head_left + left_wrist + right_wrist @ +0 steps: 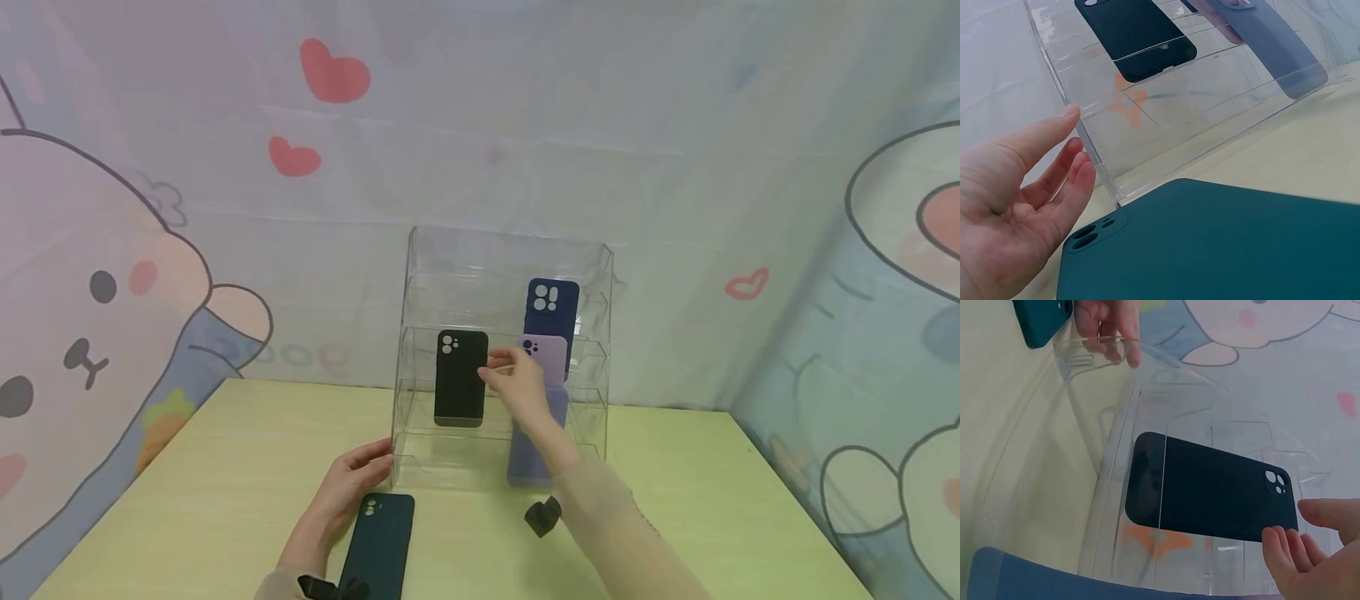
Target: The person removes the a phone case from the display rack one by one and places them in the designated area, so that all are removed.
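Note:
A clear acrylic tiered display rack stands on the table. In its left part a black phone case leans upright, camera holes at the top. My right hand is at that case's right edge; in the right wrist view its thumb and fingers are spread apart with the fingertips right at the case's upper end. My left hand touches the rack's lower left side with loosely bent fingers, thumb tip at the front edge. Beside it on the table lies a dark teal phone case.
On the rack's right side stand a navy phone case, a light purple one and a periwinkle one, one tier below another. A printed cloth backdrop hangs behind the pale yellow table.

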`<state>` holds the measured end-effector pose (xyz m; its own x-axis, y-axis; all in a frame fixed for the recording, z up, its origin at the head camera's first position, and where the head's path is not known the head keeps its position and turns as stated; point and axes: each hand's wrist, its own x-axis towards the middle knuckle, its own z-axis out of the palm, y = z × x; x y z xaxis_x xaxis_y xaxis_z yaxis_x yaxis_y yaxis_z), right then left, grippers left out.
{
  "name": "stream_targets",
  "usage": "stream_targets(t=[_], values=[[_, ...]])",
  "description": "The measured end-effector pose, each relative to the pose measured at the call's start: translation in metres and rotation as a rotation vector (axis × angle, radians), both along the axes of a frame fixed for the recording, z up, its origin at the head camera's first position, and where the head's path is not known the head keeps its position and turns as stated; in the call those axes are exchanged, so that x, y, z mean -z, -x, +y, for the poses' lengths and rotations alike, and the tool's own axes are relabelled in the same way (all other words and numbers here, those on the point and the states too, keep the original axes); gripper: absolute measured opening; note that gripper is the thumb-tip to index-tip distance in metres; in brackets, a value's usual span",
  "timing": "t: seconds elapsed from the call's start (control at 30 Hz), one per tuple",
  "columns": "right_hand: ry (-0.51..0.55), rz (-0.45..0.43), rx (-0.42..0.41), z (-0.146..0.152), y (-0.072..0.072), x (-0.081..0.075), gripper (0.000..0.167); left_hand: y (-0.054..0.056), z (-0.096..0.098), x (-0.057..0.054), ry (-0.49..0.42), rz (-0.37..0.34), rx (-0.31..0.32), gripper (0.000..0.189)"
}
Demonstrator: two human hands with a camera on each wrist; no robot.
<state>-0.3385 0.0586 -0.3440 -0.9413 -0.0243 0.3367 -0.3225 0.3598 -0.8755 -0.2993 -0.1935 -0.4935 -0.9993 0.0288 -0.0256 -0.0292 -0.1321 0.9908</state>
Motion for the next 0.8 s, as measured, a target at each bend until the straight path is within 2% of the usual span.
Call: stream_targets(t=[0.33,0.8], values=[[-0.018,0.055,0.065,-0.008,0.007,-0.009,0.042,-0.002,0.000,-0.001,0.004,0.003,0.000,0.049],[-0.023,-0.025,0.073,-0.015,0.020,-0.003,0.048,-0.003,0.001,-0.002,-0.005,-0.001,-0.012,0.048]])
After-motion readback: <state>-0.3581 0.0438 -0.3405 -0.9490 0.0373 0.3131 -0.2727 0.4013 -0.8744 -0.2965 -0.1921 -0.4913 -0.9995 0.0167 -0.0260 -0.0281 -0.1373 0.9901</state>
